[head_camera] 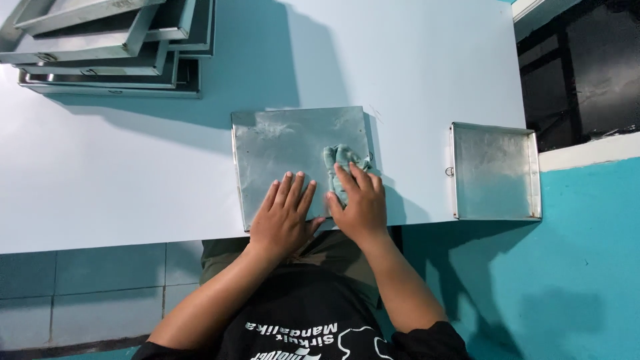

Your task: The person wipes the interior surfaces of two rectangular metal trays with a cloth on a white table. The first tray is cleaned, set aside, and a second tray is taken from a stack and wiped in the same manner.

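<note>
A square metal tray [280, 147] lies bottom-up on the white table [133, 173], right in front of me. My left hand [283, 217] rests flat on its near edge, fingers spread, holding nothing. My right hand [359, 203] presses a crumpled pale green cloth [343, 160] onto the tray's right side, fingers laid over the cloth.
A second metal tray [495, 172] sits open side up at the table's right end, near the edge. A stack of several metal trays [113, 47] stands at the far left. A teal wall [587, 267] and a dark opening [580, 67] lie to the right.
</note>
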